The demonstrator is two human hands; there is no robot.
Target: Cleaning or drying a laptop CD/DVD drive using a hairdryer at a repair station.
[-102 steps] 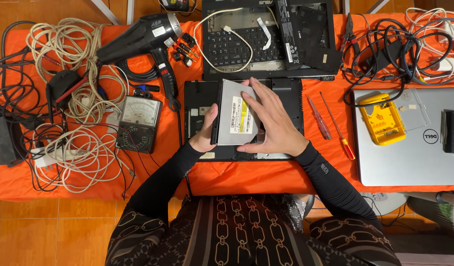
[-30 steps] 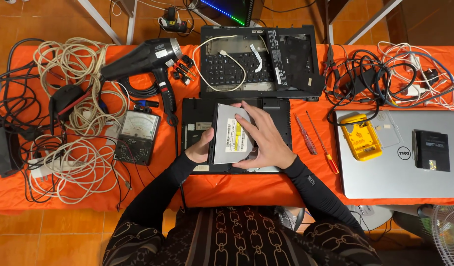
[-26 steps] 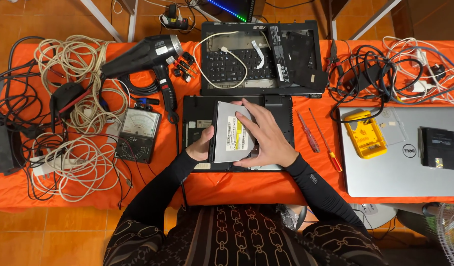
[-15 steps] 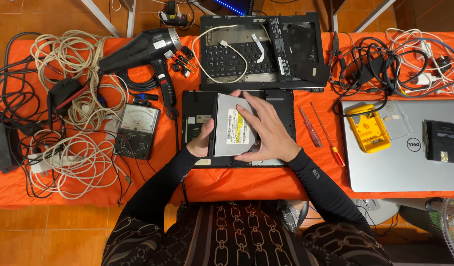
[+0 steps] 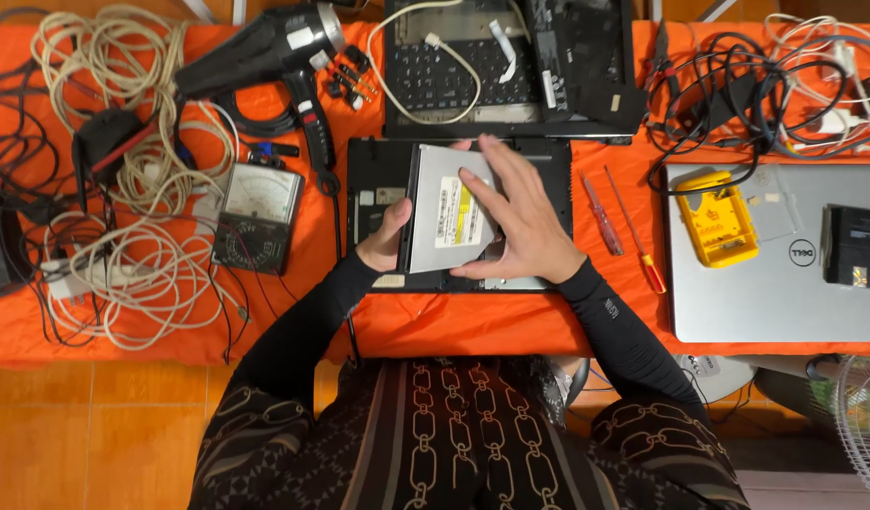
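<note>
A flat silver optical drive (image 5: 443, 203) with a white and yellow label is held above an upturned black laptop base (image 5: 376, 184) on the orange tablecloth. My left hand (image 5: 388, 238) grips the drive's lower left edge from beneath. My right hand (image 5: 512, 215) lies over its right side, fingers spread across the top and thumb at the lower edge. The drive hides the middle of the laptop base.
A black hair dryer (image 5: 265, 49), an analogue meter (image 5: 257, 215) and tangled white cables (image 5: 123, 189) lie left. A dismantled laptop (image 5: 511, 66) sits behind. Two screwdrivers (image 5: 624, 231), a yellow case (image 5: 716, 217), a silver laptop (image 5: 784, 283) and black cords (image 5: 728, 94) are right.
Both hands have kept hold of the drive over the laptop base, shifting it only slightly. The head camera's view has wobbled a little.
</note>
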